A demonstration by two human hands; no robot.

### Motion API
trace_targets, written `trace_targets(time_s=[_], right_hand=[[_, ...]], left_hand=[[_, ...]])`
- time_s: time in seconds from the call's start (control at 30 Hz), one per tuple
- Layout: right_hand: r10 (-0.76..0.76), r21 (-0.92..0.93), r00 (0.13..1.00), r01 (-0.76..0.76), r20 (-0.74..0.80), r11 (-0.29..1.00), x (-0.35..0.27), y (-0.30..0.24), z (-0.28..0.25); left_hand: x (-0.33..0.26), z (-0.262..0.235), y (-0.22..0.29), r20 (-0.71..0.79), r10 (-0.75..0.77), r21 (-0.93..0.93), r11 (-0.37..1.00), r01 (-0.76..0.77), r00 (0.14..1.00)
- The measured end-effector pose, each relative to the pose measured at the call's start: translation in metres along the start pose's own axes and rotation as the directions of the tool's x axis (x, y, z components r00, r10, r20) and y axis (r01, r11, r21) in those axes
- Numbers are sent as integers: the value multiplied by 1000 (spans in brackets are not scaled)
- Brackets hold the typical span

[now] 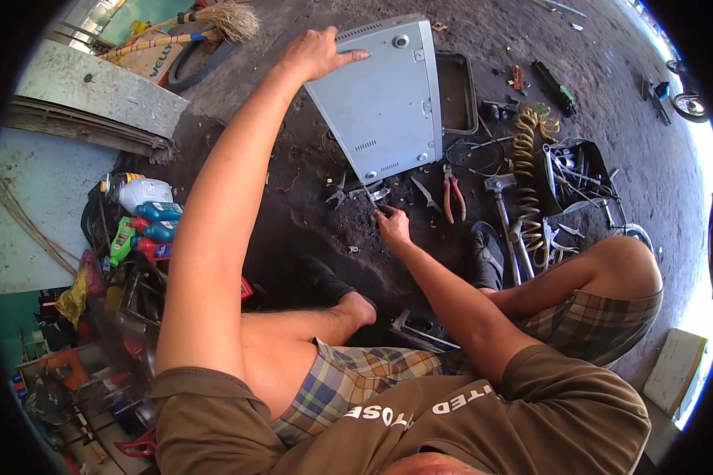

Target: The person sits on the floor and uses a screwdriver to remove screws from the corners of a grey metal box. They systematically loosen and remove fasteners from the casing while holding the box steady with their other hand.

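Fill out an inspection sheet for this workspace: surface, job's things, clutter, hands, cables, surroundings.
Surface: dark, dirty concrete floor, strewn with small debris.
Job's things: grey metal case, tilted up on its edge; a small tool at its lower edge.
Clutter: red-handled pliers, hammer, black tray, plastic bottles, broom.
Hands: left hand rests open on the case's upper corner; right hand grips the small tool below the case.
Cables: yellow coiled hose; thin black wires beside the case.
Surroundings: the person sits on the floor; a tyre leans near the broom; bright daylight at right.
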State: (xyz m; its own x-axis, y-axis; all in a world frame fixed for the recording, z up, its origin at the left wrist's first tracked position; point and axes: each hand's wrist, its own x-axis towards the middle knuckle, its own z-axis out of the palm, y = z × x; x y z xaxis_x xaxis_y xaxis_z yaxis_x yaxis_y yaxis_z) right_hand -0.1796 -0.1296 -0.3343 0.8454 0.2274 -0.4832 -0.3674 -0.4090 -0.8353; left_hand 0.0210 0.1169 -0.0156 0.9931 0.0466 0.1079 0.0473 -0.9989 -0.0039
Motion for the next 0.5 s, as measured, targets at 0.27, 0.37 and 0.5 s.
trace_targets(time_s=[0.27,0.37,0.5], right_hand=[[-28,22,999,29,-42,999,1,3,8],[7,53,1000,-7,-9,999,1,0,6],[23,49,1000,-23,-7,999,-1,-3,5]], left_hand=[[2,-1,-1,6,-3,-5,1000,3,1000],[3,-1,-2,1,-1,-9,1000,1,1000],[3,0,-3,-2,-4,-3,1000,4,1000]])
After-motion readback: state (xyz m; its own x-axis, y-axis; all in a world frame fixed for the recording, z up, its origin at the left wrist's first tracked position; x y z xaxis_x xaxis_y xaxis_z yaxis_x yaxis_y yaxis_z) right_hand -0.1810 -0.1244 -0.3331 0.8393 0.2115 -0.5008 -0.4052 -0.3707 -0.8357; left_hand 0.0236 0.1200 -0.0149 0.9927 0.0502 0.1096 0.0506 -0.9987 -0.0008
